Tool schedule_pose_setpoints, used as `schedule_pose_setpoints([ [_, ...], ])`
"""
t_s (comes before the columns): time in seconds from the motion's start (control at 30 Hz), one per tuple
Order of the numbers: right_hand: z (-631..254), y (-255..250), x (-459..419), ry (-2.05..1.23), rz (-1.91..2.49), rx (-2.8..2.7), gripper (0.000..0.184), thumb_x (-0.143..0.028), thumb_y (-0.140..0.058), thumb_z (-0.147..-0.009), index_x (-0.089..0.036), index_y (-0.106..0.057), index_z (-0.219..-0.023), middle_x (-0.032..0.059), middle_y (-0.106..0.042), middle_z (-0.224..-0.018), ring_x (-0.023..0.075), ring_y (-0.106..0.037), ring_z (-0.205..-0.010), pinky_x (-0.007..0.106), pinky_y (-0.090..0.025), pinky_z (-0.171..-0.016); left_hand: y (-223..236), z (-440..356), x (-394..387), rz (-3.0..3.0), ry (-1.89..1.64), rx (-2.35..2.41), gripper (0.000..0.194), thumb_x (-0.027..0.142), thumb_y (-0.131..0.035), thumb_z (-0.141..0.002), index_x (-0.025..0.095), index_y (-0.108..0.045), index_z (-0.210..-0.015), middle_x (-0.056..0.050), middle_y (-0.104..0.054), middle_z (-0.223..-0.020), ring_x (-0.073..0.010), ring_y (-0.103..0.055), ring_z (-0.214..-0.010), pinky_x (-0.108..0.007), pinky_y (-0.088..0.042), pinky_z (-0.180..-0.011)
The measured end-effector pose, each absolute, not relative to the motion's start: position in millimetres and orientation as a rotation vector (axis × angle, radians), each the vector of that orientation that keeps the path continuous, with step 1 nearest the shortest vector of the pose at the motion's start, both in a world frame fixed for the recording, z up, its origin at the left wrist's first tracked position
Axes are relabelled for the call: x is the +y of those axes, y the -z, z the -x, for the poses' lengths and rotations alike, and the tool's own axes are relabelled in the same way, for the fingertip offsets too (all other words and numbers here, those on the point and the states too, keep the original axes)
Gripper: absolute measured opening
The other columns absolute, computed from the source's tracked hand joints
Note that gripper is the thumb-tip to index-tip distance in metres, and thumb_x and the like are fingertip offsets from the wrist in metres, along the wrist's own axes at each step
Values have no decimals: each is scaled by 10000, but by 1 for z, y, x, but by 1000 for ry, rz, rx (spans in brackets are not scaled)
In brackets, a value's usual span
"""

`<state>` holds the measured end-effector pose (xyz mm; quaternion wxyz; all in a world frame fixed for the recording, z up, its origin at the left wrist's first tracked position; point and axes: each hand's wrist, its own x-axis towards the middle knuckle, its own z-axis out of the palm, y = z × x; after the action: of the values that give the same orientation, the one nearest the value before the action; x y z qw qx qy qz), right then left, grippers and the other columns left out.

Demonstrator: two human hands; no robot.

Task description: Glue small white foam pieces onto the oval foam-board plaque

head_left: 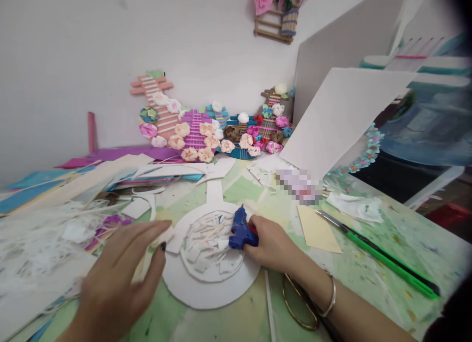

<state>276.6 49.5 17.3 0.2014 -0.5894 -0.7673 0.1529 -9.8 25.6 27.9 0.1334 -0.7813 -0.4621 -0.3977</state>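
Note:
My right hand (pixel 267 241) grips a small blue hot glue gun (pixel 240 229), its nozzle tilted up and away from me. Under the gun lies a white card cutout (pixel 206 295), a round body with a straight neck at the far end. Inside a raised ring (pixel 195 275) on this body sit many loose white paper scraps (pixel 206 243). To the left of the cutout, my left hand (pixel 129 268) hovers with fingers curved and a gap between thumb and forefinger. I see nothing clearly held there, though its fingertips are slightly blurred.
A green utility knife (pixel 383 256) and yellow paper (pixel 319 229) lie right. Gold-handled scissors (pixel 300 302) rest partly under my right forearm. White strips (pixel 40 239) pile up left. Flower-decorated instrument models (pixel 197 135) line the wall; a large white sheet (pixel 342 116) slants at right.

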Motion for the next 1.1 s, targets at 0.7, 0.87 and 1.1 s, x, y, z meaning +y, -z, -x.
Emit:
schedule_pose_setpoints([
  [0.7, -315, -39, 67, -671, 1611, -2081, 231, -349, -570, -772, -155, -667, -852, 52, -667, -821, 152, -588, -728, 257, -422, -625, 35, 33, 73, 2414, 921, -1556, 340, 351, -419, -811, 179, -563, -1066, -110, -634, -1096, -267, -591, -999, -398, -465, -876],
  [0.87, -309, -43, 60, -694, 1588, -2073, 230, -369, -555, -783, -162, -649, -819, 44, -662, -794, 156, -583, -716, 261, -409, -603, 23, 29, 74, 2403, 928, -1790, 388, 375, -434, -772, 148, -589, -1046, -117, -651, -1093, -262, -601, -990, -379, -461, -879],
  [1.1, -292, -38, 51, -567, 1616, -2231, 317, -448, -668, -676, -176, -604, -825, 56, -613, -845, 195, -534, -760, 293, -393, -645, 8, 26, 64, 2390, 1070, -2010, 321, 328, -446, -757, 172, -614, -982, -75, -674, -1032, -221, -619, -939, -321, -472, -829],
])
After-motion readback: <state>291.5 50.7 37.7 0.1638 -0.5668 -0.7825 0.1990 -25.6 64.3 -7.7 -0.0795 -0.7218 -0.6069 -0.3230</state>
